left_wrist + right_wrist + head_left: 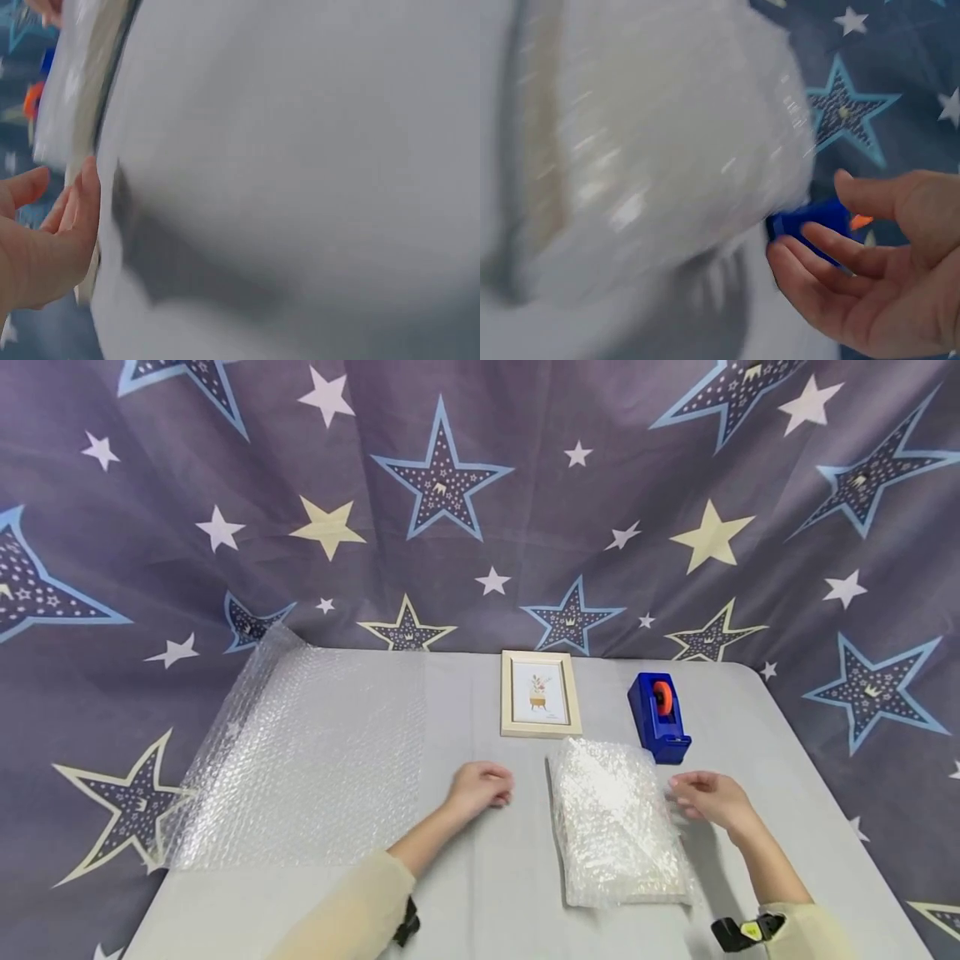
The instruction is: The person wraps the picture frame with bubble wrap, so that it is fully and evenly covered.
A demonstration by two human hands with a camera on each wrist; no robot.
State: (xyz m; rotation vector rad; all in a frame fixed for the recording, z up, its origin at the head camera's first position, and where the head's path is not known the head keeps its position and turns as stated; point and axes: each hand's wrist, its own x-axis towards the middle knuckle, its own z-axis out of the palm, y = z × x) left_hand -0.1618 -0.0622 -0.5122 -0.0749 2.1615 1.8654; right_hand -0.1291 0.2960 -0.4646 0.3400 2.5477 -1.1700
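Observation:
A flat package wrapped in bubble wrap (pixel 618 827) lies on the table, right of centre in the head view. To its left is my left hand (pixel 480 789), apart from it, with fingers loosely bent and nothing in them. The left wrist view shows the same hand (pixel 49 240) with thumb and fingers spread apart. Close to the package's right edge, my right hand (pixel 712 797) has relaxed fingers and holds nothing. In the right wrist view this hand (pixel 885 262) appears beside the wrapped package (pixel 675 127), with a gap between them.
Behind the package lies a light wooden picture frame (pixel 540 693). A blue tape dispenser (pixel 660 718) with an orange core stands to the frame's right. A large bubble wrap sheet (pixel 315 760) covers the table's left, reaching the star-patterned curtain (pixel 525 552) at the back.

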